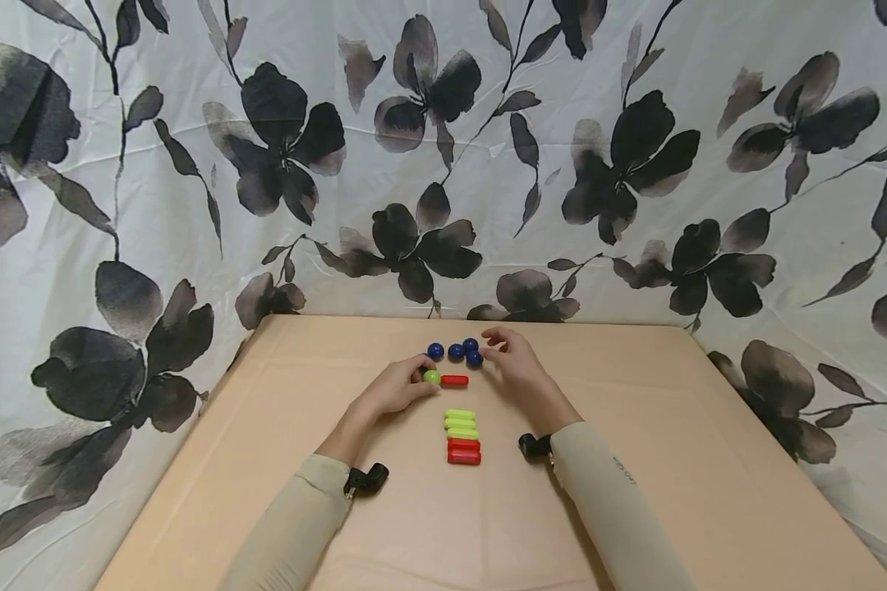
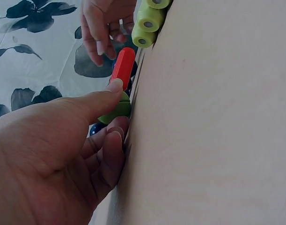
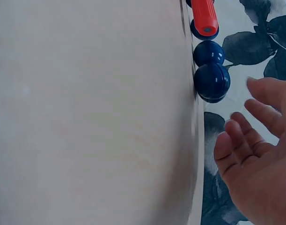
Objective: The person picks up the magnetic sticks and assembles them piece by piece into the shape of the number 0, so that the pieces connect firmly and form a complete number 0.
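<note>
My left hand pinches a light green ball between thumb and fingers, low over the table. A short red rod lies end-on against the ball's right side; in the left wrist view the thumb tip overlaps the near end of this ribbed rod. Several glossy dark blue balls sit in a loose cluster just beyond. My right hand is at the right of the cluster, its fingers loosely bent and holding nothing. The right wrist view shows a gap between those fingers and the nearest blue ball.
Closer to me, three yellow-green rods and two red rods lie side by side in a column between my forearms. The light wooden table ends behind the blue balls, where a flower-printed cloth hangs.
</note>
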Demonstrator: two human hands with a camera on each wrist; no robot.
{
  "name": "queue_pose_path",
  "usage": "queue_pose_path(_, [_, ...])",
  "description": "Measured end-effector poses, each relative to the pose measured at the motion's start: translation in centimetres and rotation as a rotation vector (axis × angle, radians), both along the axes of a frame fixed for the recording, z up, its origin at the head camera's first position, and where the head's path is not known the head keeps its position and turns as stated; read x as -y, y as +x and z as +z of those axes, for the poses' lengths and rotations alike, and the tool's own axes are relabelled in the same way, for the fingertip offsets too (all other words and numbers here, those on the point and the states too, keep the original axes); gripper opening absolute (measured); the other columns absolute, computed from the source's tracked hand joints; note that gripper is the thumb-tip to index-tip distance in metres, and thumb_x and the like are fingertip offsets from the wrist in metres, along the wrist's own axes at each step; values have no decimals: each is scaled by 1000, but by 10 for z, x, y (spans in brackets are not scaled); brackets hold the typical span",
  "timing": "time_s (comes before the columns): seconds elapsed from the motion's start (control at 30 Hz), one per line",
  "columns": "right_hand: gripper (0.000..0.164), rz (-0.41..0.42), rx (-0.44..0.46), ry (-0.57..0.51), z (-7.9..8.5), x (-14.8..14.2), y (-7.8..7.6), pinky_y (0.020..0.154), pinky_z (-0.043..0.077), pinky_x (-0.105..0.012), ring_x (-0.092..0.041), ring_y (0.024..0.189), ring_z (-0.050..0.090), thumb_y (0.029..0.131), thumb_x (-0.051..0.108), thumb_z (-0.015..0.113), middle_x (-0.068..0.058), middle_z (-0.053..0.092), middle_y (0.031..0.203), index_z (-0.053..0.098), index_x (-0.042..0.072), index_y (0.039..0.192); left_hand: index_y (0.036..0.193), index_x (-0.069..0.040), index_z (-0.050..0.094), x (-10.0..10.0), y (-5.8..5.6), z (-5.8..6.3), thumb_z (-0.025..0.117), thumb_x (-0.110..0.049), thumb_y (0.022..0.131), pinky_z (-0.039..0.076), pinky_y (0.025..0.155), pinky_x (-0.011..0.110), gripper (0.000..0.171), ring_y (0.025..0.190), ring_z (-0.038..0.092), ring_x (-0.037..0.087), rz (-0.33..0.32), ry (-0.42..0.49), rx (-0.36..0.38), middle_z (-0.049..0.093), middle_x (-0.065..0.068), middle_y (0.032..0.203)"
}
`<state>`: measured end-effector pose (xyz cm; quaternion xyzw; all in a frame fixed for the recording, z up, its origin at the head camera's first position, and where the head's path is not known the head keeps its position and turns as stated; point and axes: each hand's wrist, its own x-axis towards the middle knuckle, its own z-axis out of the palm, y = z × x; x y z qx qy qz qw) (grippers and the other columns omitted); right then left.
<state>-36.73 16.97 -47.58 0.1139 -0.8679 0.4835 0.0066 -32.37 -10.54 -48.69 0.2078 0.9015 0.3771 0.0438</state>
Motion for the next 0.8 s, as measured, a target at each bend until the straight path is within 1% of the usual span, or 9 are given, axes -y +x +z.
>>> queue_pose_path(0.1, [38, 33, 20, 6, -2, -1, 0, 89, 42, -38, -30, 105, 51, 103, 18, 66, -17, 57, 131, 62, 10, 139, 117, -22, 65, 0, 1, 0, 76, -31, 97, 44, 63, 29, 25, 68, 56, 14, -1, 3, 1, 62, 2, 79])
queue_pose_path(0.2, [38, 61, 9, 15, -3, -1, -2, 89, 42, -40, -32, 107, 52, 101, 16, 69, -20, 55, 134, 64, 12, 138, 117, -22, 65, 0, 1, 0, 76, -31, 97, 44, 64, 29, 25, 69, 56, 14, -4, 5, -2, 62, 2, 79])
queue_pose_path(0.27, [41, 87, -14, 66, -3, 1, -2, 91, 44, -41, -32, 109, 52, 98, 17, 73, -21, 55, 135, 65, 13, 138, 117, -21, 65, 0, 0, 0, 76, -31, 97, 44, 65, 30, 25, 69, 56, 14, -6, 5, -3, 62, 2, 79])
queue_pose_path(0.33, [44, 111, -48, 146, -2, 4, -2, 94, 45, -43, -32, 113, 52, 96, 20, 76, -20, 54, 136, 65, 13, 138, 117, -22, 65, 0, 0, 0, 76, -31, 97, 44, 65, 30, 25, 69, 56, 14, -4, 3, -2, 62, 2, 79])
queue_pose_path(0.43, [49, 128, -88, 256, 1, 8, -1, 98, 46, -47, -32, 118, 49, 94, 24, 79, -18, 54, 135, 65, 15, 140, 117, -22, 65, 1, 0, 0, 77, -31, 96, 45, 65, 31, 26, 67, 56, 14, -1, 8, -3, 62, 2, 79])
queue_pose_path(0.5, [49, 125, -104, 305, 3, 10, -1, 100, 46, -49, -31, 119, 48, 94, 25, 79, -16, 54, 134, 65, 16, 140, 117, -22, 65, 1, -1, 1, 77, -31, 96, 45, 64, 31, 25, 65, 56, 14, 2, 11, -5, 62, 3, 78])
queue_pose_path(0.67, [45, 122, -95, 378, 3, 12, 0, 100, 48, -47, -29, 116, 49, 94, 25, 79, -13, 55, 129, 67, 16, 136, 117, -22, 65, 0, -1, 1, 77, -31, 96, 45, 63, 30, 26, 64, 56, 14, 0, 15, -3, 62, 3, 79])
queue_pose_path(0.8, [38, 143, -96, 401, 2, 11, -1, 101, 49, -45, -28, 111, 54, 94, 23, 79, -11, 61, 125, 69, 13, 130, 118, -21, 65, 0, -1, 0, 77, -31, 96, 46, 61, 30, 27, 60, 56, 14, 3, 17, 2, 62, 3, 79])
